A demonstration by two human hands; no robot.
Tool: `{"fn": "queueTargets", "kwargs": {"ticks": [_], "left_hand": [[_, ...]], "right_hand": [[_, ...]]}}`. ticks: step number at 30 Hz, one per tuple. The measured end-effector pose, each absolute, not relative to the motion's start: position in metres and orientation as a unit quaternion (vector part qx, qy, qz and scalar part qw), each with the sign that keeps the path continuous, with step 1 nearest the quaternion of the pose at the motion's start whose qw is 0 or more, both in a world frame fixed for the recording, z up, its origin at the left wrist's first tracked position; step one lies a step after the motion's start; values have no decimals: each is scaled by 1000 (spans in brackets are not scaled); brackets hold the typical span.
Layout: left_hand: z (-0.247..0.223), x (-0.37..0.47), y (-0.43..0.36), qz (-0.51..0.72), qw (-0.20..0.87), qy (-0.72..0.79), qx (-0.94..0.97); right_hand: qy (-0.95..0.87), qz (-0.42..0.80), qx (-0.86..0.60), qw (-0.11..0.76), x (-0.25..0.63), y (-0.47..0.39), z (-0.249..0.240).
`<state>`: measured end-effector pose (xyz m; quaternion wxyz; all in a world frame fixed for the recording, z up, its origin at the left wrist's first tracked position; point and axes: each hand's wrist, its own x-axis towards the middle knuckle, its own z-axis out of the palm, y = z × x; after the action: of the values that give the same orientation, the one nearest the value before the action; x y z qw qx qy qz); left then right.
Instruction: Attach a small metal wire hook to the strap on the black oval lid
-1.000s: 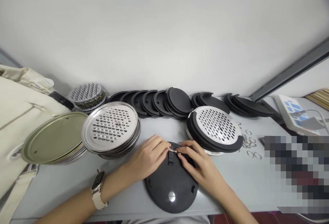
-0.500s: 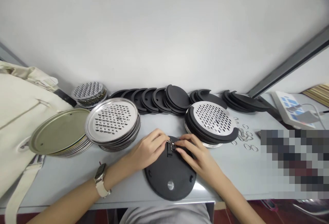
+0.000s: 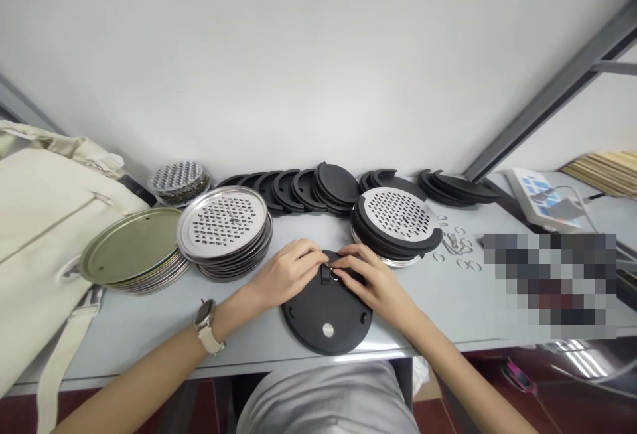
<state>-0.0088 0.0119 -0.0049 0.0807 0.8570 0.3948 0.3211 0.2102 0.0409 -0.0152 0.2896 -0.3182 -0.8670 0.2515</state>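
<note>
A round black disc (image 3: 318, 318) lies flat at the table's front edge, with a silver spot and small dark slots on its face. Near its far rim is a small strap-like tab (image 3: 325, 276). Beside that tab, a small metal split ring (image 3: 335, 275) shows between my fingertips. My right hand (image 3: 373, 281) is closed in a pinch on the ring. My left hand (image 3: 288, 275), a watch on its wrist, is pinched at the ring's upper left. The fingertips hide part of the ring, and I cannot tell whether it passes through the tab.
Loose metal rings (image 3: 462, 264) lie to the right, beyond a stack topped by a perforated disc (image 3: 403, 214). At left stand a stack of perforated metal plates (image 3: 223, 221) and green trays (image 3: 134, 245). Black discs (image 3: 338, 184) line the wall. A cream bag (image 3: 44, 221) sits far left.
The camera view has shifted a little. Both hands stay at the ring; my right fingers now cover more of it and my fingertips are closer together.
</note>
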Motion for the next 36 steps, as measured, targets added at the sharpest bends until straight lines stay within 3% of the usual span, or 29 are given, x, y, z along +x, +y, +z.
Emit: {"fn": "queueTargets", "kwargs": {"ticks": [10, 26, 36], "left_hand": [[4, -4, 9, 326, 126, 429, 833], [1, -16, 15, 150, 289, 390, 861], [3, -11, 11, 202, 301, 418, 833]], "right_hand": [[-866, 238, -304, 317, 208, 40, -14], [-861, 228, -305, 338, 210, 40, -13], [-863, 225, -295, 343, 211, 40, -17]]}}
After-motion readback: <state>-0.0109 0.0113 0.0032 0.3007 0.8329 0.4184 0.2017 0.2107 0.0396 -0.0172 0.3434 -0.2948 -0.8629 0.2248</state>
